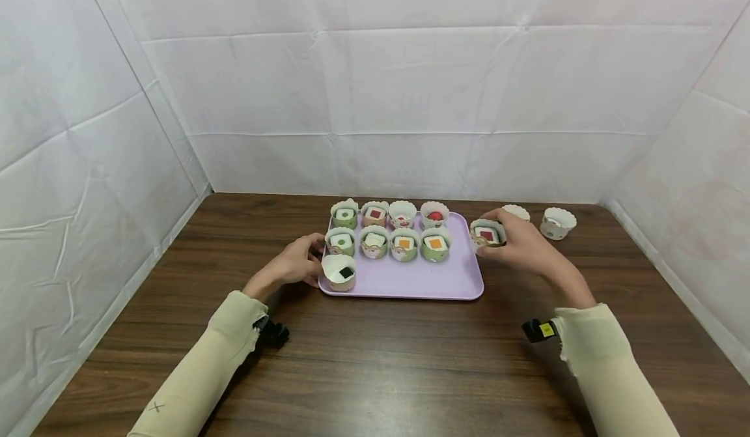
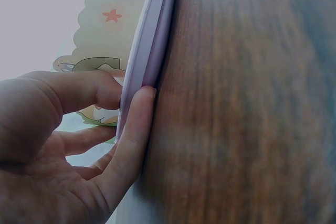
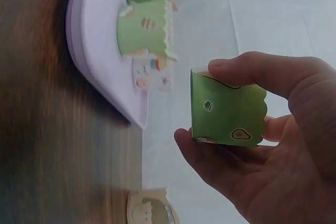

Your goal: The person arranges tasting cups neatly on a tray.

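Note:
My right hand grips a green paper baking cup with avocado prints, thumb on one side and fingers on the other. It is held above the table at the right end of a lilac tray. Inside this cup, the head view shows a white piece with a dark red square. At the tray's left edge, my left hand pinches the rim between its digits. Close by it stands a pale cup holding a white piece with a black square. Two rows of similar cups fill the tray's back part.
Right of the tray, a white cup stands on the brown wooden table. Another cup is partly hidden behind my right hand. White cloth walls enclose the table at the back and sides.

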Tool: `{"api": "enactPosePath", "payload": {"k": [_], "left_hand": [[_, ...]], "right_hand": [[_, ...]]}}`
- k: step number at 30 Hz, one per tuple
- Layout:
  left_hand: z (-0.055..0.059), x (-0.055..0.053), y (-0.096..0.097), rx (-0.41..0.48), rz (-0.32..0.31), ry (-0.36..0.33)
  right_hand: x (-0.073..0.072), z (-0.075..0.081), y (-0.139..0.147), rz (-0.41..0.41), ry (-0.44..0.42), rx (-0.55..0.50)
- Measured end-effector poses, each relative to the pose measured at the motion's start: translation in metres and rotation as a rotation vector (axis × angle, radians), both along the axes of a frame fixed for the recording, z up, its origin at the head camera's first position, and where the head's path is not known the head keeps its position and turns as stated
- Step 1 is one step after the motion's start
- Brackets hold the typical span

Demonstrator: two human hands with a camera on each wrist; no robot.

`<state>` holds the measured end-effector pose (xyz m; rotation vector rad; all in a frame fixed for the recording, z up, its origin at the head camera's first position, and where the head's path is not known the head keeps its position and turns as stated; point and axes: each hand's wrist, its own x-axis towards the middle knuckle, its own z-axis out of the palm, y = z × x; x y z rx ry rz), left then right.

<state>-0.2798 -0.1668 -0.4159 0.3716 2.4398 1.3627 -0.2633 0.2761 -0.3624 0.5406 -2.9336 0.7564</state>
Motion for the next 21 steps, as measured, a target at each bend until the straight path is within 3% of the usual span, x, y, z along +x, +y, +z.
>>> {"api": "enactPosePath", "payload": {"k": [21], "left_hand": [[0.001, 0.000, -0.001, -0.018, 0.001, -0.006]], "right_hand": [[0.009, -0.005, -0.046, 0.097, -0.012, 0.011]]}}
